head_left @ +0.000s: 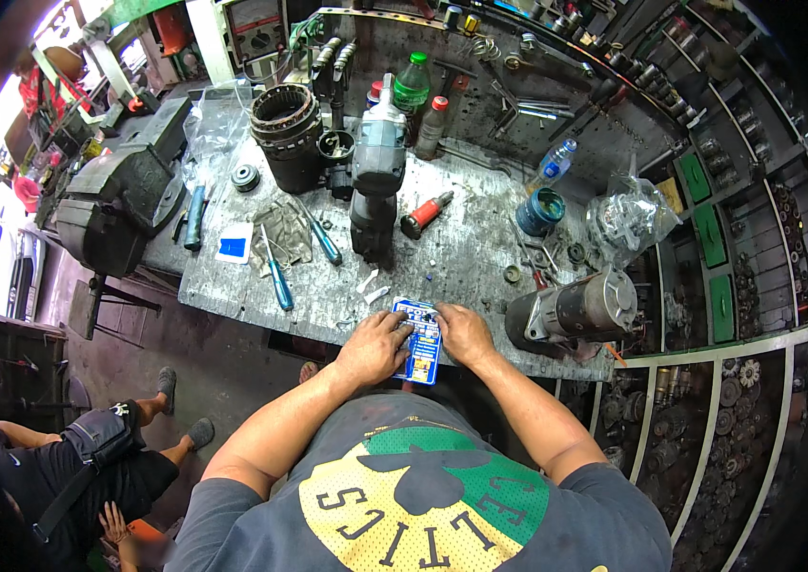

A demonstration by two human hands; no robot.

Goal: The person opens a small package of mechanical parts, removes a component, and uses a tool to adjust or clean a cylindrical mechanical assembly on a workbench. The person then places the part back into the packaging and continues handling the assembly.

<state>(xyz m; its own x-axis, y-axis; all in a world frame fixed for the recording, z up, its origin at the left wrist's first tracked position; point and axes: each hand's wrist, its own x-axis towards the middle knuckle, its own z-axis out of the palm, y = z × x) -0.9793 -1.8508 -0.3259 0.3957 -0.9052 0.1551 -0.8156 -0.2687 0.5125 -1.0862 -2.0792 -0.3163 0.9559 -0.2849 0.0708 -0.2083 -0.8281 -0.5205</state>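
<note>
A flat blue package point(418, 355) with printing and a yellow patch is held upright over the table's front edge. My left hand point(378, 345) grips its left side, fingers bent over the front. On the other side my right hand point(465, 334) pinches the upper right edge, where a small dark bit shows at the fingertips; I cannot make out what it is. Scraps of white paper point(373, 291) lie just beyond my left hand. A screwdriver with a blue handle point(281, 289) rests farther left, beside a blue and white packet point(233, 243).
A cordless impact wrench point(378, 162) stands mid-table, near a red tool point(426, 214). A starter motor point(571, 310) sits at the right, a blue tin point(540, 212) behind it. A large bench vise point(118, 205) is at the left. Another person point(90, 467) sits at lower left.
</note>
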